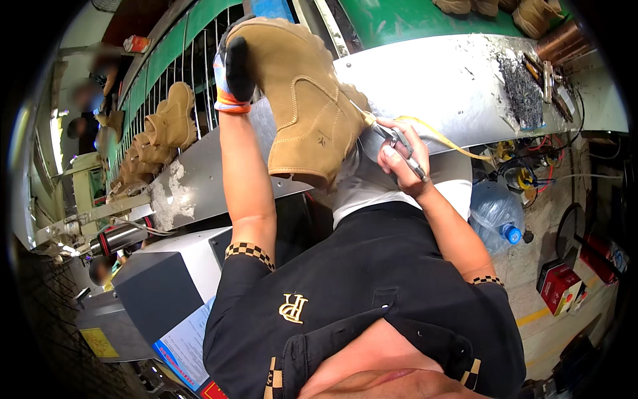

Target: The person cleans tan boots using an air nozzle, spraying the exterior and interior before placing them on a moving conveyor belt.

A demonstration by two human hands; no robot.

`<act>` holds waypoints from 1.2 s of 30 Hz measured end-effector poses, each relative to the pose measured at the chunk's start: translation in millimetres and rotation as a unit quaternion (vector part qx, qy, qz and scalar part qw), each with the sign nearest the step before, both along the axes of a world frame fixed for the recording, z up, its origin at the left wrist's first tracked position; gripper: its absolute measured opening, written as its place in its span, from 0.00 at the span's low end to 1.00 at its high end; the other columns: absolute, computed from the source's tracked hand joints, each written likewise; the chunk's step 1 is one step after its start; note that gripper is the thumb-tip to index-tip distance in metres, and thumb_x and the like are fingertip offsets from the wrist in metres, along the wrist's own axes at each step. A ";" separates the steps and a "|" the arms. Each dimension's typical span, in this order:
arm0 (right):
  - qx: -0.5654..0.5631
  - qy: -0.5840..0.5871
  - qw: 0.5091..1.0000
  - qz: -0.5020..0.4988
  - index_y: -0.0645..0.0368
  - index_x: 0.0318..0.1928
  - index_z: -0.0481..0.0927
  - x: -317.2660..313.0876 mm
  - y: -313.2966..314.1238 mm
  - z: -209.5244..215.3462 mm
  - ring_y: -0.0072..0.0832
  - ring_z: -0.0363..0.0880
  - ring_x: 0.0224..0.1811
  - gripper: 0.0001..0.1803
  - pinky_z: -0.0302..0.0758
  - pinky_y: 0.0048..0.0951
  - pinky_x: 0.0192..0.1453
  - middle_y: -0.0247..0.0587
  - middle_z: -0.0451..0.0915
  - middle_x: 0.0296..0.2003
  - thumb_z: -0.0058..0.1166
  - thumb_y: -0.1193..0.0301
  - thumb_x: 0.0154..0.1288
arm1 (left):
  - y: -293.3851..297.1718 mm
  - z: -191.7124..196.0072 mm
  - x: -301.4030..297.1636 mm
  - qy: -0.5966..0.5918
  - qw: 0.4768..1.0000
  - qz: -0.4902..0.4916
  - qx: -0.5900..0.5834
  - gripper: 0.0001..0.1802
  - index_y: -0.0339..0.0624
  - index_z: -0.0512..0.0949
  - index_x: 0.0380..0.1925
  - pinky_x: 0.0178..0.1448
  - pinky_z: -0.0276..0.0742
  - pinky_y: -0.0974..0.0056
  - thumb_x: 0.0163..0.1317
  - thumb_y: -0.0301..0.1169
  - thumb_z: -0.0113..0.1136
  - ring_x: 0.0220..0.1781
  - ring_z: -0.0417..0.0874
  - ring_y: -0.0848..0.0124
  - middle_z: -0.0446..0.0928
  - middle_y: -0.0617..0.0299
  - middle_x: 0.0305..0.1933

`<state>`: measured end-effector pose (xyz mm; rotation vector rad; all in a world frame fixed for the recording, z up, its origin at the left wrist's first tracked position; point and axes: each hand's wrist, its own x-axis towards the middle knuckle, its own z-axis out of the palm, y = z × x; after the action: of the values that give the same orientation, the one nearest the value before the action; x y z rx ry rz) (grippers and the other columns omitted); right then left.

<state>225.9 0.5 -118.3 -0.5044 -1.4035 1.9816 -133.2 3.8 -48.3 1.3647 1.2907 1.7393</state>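
A tan suede ankle boot [299, 110] is held in front of me, its toe away from me and its lugged sole turned to the right. My left hand [237, 70], in a knitted glove with a black palm, is closed around the toe end. My bare right hand [407, 159] is wrapped round a grey metal air blow gun [397, 141]. The gun's tip is right by the boot's sole edge near the heel; whether it touches I cannot tell. A yellow hose [445, 138] runs from beside the gun to the right.
Several tan boots [171, 120] stand on the green conveyor at left; more boots [531, 18] are at the far right. A pale metal ledge [432, 76] bears black bristly material [522, 93] and hand tools [561, 96]. Below are cables, a large plastic bottle [495, 216] and a red box [559, 286].
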 end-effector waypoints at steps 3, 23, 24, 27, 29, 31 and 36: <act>-0.023 0.011 1.000 0.004 0.68 0.63 0.67 3.4 -3.2 -1.7 0.18 0.65 0.22 0.26 0.64 0.21 0.29 0.32 0.68 0.22 0.47 0.71 0.65 | -17.8 -0.8 -8.5 0.000 1.000 0.010 -0.015 0.35 0.34 0.73 0.57 0.62 0.73 0.59 0.66 0.56 0.53 0.56 0.79 0.64 0.79 0.53 0.54; -0.016 0.030 0.998 -0.055 0.62 0.59 0.72 -43.5 -8.8 -12.1 0.13 0.66 0.20 0.21 0.64 0.20 0.26 0.29 0.71 0.22 0.48 0.74 0.65 | -206.5 -51.2 43.6 -0.360 0.878 0.257 -0.181 0.32 0.43 0.66 0.67 0.70 0.70 0.51 0.70 0.50 0.52 0.66 0.72 0.59 0.70 0.56 0.68; 0.020 0.028 0.997 -0.071 0.61 0.58 0.73 -47.1 -9.2 -13.2 0.14 0.66 0.21 0.21 0.64 0.20 0.27 0.29 0.71 0.22 0.48 0.74 0.65 | -225.7 -55.1 49.5 -0.341 0.871 0.274 -0.224 0.34 0.43 0.65 0.67 0.69 0.71 0.49 0.70 0.53 0.51 0.66 0.72 0.58 0.70 0.57 0.68; 0.067 0.013 0.994 -0.090 0.60 0.57 0.74 -50.2 -8.2 -11.5 0.16 0.68 0.24 0.21 0.66 0.23 0.30 0.30 0.73 0.22 0.50 0.72 0.63 | -242.8 -43.6 99.4 -0.272 0.853 0.294 -0.336 0.39 0.46 0.65 0.68 0.61 0.75 0.53 0.67 0.61 0.49 0.65 0.74 0.58 0.71 0.58 0.66; 0.081 -0.022 0.995 -0.056 0.60 0.57 0.74 -43.8 -5.3 -8.4 0.15 0.67 0.23 0.21 0.66 0.23 0.29 0.30 0.72 0.22 0.50 0.72 0.63 | -252.2 -34.7 130.1 -0.230 0.827 0.294 -0.420 0.42 0.50 0.64 0.69 0.48 0.79 0.57 0.65 0.66 0.47 0.61 0.78 0.60 0.73 0.59 0.64; 0.088 -0.031 0.995 -0.030 0.61 0.57 0.74 -37.2 -3.3 -3.7 0.15 0.66 0.22 0.22 0.65 0.22 0.28 0.30 0.72 0.21 0.50 0.73 0.62 | -256.4 -31.2 153.8 -0.243 0.824 0.273 -0.433 0.41 0.45 0.65 0.68 0.39 0.84 0.59 0.66 0.64 0.48 0.54 0.82 0.58 0.76 0.55 0.61; 0.088 -0.059 0.994 -0.022 0.64 0.59 0.72 -30.7 -5.9 -13.8 0.13 0.65 0.23 0.24 0.63 0.20 0.28 0.27 0.71 0.23 0.51 0.75 0.62 | -257.9 -33.3 194.4 -0.335 0.805 0.185 -0.453 0.43 0.38 0.65 0.65 0.34 0.87 0.63 0.66 0.64 0.47 0.42 0.88 0.56 0.79 0.48 0.54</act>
<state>195.2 -5.3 -132.1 -0.5752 -1.6096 1.7965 61.2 -254.1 -81.7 -0.0633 1.6480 1.2780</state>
